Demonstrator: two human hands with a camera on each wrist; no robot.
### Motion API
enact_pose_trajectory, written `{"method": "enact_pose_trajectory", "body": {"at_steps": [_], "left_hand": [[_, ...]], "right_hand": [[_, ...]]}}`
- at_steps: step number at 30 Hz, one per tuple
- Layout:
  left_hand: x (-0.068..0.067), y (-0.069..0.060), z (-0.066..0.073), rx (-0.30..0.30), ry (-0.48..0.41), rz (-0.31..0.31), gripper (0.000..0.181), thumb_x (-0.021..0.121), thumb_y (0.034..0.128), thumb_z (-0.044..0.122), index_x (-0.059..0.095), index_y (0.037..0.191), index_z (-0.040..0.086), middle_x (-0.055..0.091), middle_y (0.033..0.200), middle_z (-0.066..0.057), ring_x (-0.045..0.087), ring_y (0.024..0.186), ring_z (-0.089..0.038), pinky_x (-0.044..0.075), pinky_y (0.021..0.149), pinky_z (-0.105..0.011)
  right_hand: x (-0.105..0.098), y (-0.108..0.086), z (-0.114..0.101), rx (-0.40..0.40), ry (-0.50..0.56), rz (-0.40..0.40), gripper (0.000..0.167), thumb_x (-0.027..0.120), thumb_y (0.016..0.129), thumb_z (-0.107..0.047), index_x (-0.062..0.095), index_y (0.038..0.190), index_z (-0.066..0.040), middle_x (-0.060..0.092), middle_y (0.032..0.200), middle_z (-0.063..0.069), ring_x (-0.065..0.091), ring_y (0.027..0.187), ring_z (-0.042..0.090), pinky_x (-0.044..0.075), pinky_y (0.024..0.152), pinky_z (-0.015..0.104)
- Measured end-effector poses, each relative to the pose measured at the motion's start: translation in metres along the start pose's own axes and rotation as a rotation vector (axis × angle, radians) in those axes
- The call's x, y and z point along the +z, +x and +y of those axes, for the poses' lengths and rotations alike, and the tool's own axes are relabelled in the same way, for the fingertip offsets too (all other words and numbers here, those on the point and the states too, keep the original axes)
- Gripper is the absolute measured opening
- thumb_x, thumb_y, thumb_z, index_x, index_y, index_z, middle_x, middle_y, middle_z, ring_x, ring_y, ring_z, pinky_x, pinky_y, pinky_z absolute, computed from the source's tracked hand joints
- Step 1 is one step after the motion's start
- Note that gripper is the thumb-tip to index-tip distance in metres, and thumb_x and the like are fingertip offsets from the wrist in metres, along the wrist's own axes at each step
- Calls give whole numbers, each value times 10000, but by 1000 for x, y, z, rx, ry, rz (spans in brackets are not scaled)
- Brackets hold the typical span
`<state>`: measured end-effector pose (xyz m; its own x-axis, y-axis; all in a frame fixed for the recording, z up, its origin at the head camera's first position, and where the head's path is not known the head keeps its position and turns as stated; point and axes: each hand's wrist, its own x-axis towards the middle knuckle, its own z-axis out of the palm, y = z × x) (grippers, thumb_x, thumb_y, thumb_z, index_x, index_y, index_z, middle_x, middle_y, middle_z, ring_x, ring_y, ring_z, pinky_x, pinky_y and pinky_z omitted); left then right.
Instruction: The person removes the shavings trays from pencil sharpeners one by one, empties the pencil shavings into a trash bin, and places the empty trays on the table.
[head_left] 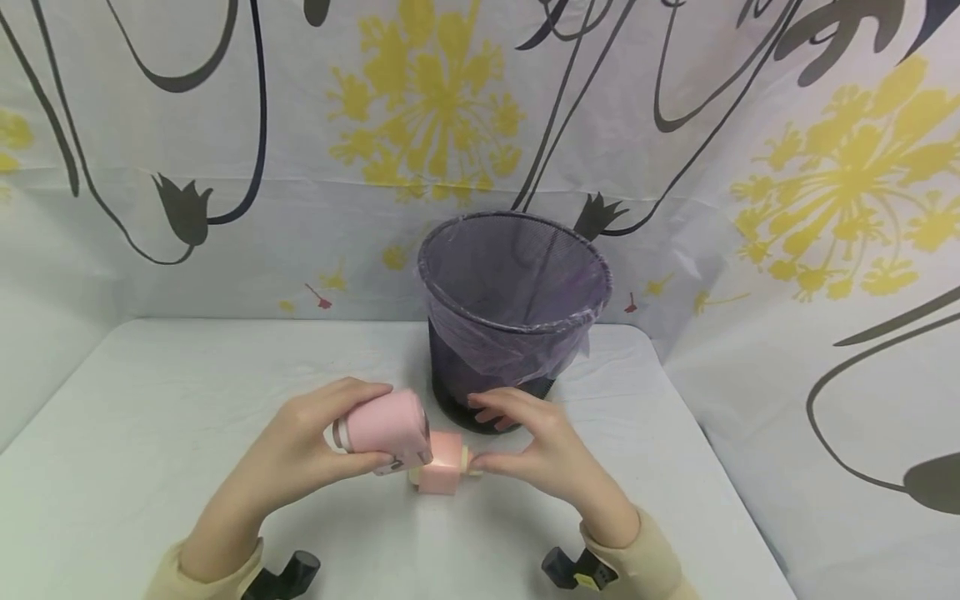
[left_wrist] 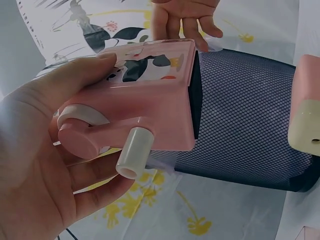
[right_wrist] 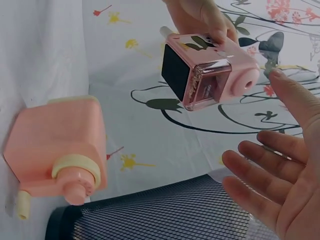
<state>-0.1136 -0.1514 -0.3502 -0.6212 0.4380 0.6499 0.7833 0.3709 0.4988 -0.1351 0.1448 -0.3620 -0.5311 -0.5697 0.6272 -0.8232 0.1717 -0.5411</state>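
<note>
My left hand (head_left: 296,442) grips a pink hand-crank pencil sharpener (head_left: 384,429) above the table, thumb on one side and fingers on the other. Its pale crank handle (left_wrist: 135,152) shows in the left wrist view. In the right wrist view, its clear shavings drawer (right_wrist: 205,87) has bits of shavings inside. A second, salmon-pink crank sharpener (head_left: 441,471) with cream parts stands on the table, below and just right of the held one. My right hand (head_left: 547,454) holds nothing, its fingers spread and gently bent near the second sharpener; the head view cannot settle whether the thumb touches it.
A dark mesh wastebasket (head_left: 480,375) lined with a thin purplish bag stands right behind the hands. The white tabletop (head_left: 187,392) ends at a patterned curtain (head_left: 300,125) at the back and sides.
</note>
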Motion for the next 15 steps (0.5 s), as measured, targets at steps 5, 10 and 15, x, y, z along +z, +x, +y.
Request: {"method": "enact_pose_trajectory", "body": {"at_steps": [5, 10, 15], "left_hand": [[5, -2, 0, 5, -24, 1, 634, 895, 629, 160, 632, 1203, 102, 651, 1088, 19, 601, 895, -115, 474, 736, -178], [9, -4, 1, -16, -50, -20, 617, 892, 648, 168, 630, 1204, 117, 647, 1105, 32, 604, 910, -101, 491, 726, -199], [12, -4, 3, -13, -51, -24, 607, 887, 663, 204, 629, 1208, 134, 640, 1105, 51, 602, 896, -91, 491, 718, -195]], "right_hand": [[7, -2, 0, 52, -15, -34, 664, 862, 682, -153, 575, 1259, 9, 616, 1201, 118, 637, 963, 224, 552, 759, 354], [13, -3, 0, 101, -30, -68, 678, 867, 687, -160, 569, 1276, -10, 610, 1215, 83, 618, 994, 200, 546, 776, 356], [18, -6, 1, 113, -18, -86, 690, 869, 686, -161, 560, 1282, -3, 611, 1208, 94, 613, 993, 197, 541, 781, 325]]}}
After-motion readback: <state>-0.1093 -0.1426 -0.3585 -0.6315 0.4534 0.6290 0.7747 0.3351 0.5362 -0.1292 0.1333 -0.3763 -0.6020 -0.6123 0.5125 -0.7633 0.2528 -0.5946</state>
